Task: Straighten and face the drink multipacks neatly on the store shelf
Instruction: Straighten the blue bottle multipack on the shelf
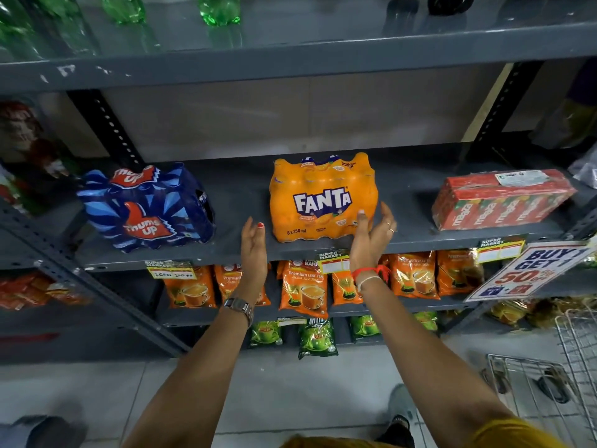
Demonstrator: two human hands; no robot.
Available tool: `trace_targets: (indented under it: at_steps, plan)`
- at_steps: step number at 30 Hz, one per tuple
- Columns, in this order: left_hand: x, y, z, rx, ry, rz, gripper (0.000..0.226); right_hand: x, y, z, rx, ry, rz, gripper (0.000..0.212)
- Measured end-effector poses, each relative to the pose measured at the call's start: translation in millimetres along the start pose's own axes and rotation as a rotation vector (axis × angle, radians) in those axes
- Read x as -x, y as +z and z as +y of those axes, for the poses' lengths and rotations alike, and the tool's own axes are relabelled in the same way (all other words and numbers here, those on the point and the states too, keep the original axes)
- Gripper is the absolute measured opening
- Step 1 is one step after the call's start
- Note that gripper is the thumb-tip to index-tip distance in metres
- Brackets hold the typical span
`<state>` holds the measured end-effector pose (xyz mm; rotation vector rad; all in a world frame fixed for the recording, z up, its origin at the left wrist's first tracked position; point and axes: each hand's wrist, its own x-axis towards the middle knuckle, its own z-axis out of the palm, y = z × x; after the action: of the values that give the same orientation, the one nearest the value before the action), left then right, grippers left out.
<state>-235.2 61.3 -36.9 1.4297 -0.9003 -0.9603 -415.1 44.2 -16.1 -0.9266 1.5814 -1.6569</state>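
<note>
An orange Fanta multipack point(323, 197) stands in the middle of the grey shelf point(245, 247), label facing me. A blue Thums Up multipack point(147, 206) sits to its left, turned at an angle. A red Maaza carton pack point(499, 198) lies at the right, skewed. My left hand point(253, 250) hovers open just left of the Fanta pack's front corner, a small gap between them. My right hand point(371, 237) is open at the pack's front right corner, its thumb against the wrap.
Green bottles point(219, 9) stand on the shelf above. Orange tea packets point(303, 286) and green packets point(318, 337) fill the lower shelves. A promo sign point(526, 270) hangs at the right shelf edge. A wire trolley point(549, 379) stands at the lower right on the floor.
</note>
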Motion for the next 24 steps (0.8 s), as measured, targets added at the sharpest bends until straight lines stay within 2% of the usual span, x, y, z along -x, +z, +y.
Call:
trace_targets:
  at_steps: [2,3,6,9,11,13,15,17,21,22,24]
  plan:
    - [-3.6,-23.5,-7.4,0.084,0.011,0.144,0.041,23.9,6.9,-2.5,0.053,0.034,-0.089,0.034]
    - [-4.0,-37.9,-9.8,0.118,0.035,0.221,0.033,36.1,13.0,-6.3,0.083,0.048,-0.145,0.034]
    - [-7.7,-90.0,-13.0,0.128,0.056,0.435,0.022,63.3,46.6,-0.9,0.16,-0.251,-0.216,0.048]
    - [-16.8,-143.8,-6.3,0.099,0.059,0.602,0.026,77.3,85.9,-1.6,0.203,-0.375,-0.368,0.027]
    - [-26.0,-174.5,3.7,0.124,0.091,0.653,0.017,84.3,114.4,-3.9,0.182,-0.327,-0.495,0.026]
    - [-35.9,-199.2,18.0,0.161,0.102,0.691,0.013,88.8,140.4,-13.1,0.146,-0.244,-0.64,0.034]
    - [-48.9,-221.2,32.4,0.183,0.072,0.701,0.022,92.1,162.0,-21.6,0.097,-0.056,-0.789,0.038]
    - [-64.4,-236.6,43.1,0.205,-0.026,0.685,0.042,92.1,177.4,-29.4,0.073,0.107,-0.891,0.047]
    - [-102.4,-271.2,22.9,0.226,-0.197,0.498,0.079,86.5,210.6,-35.7,0.029,0.224,-0.955,0.07]
    - [-111.0,-275.3,15.7,0.211,-0.206,0.444,0.08,85.4,216.5,-38.3,0.021,0.242,-0.952,0.073]
    - [-105.8,-263.1,31.4,0.189,-0.225,0.392,0.067,81.1,227.3,-39.9,0.012,0.256,-0.948,0.072]
